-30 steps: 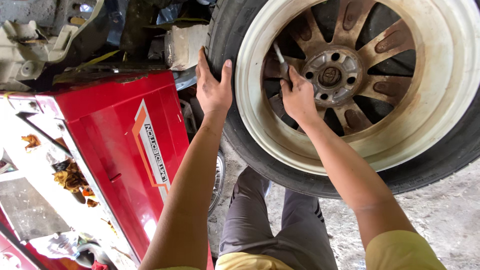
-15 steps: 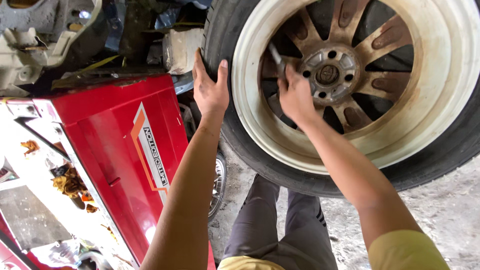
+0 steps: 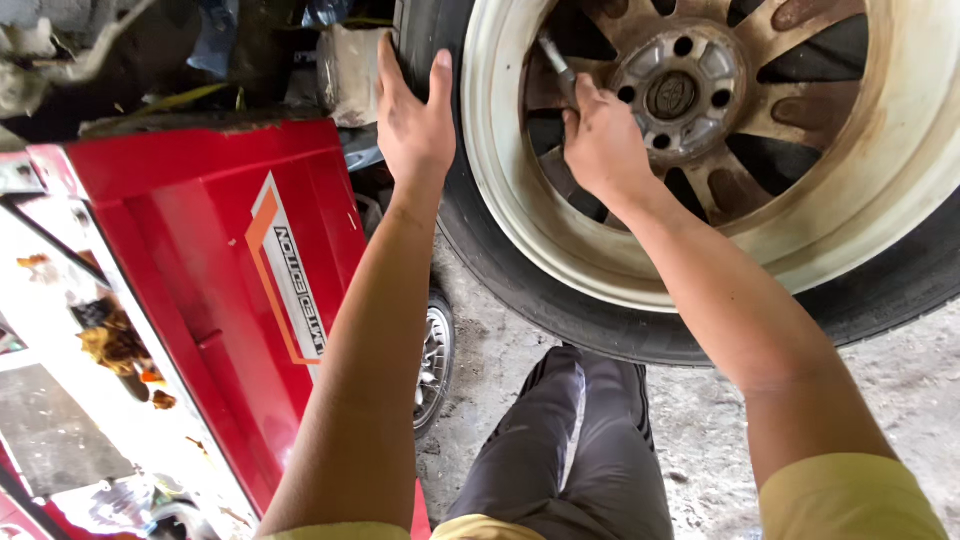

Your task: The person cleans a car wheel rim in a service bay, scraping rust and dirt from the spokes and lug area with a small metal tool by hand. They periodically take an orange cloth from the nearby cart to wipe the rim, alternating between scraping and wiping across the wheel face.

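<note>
At 12 o'clock of the view, the wheel (image 3: 800, 230) stands upright. The left hand (image 3: 415, 125) lies flat, fingers spread, on its tyre at 9 o'clock. The right hand (image 3: 600, 145) is closed around a metal tool (image 3: 553, 60) by the hub (tip hidden). The tool may slip; the wheel may tip if the brace loosens.

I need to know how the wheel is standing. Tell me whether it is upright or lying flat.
Upright. The wheel stands on its tyre on the ground, the left hand flat against the tyre, the right hand at the spokes.
</note>
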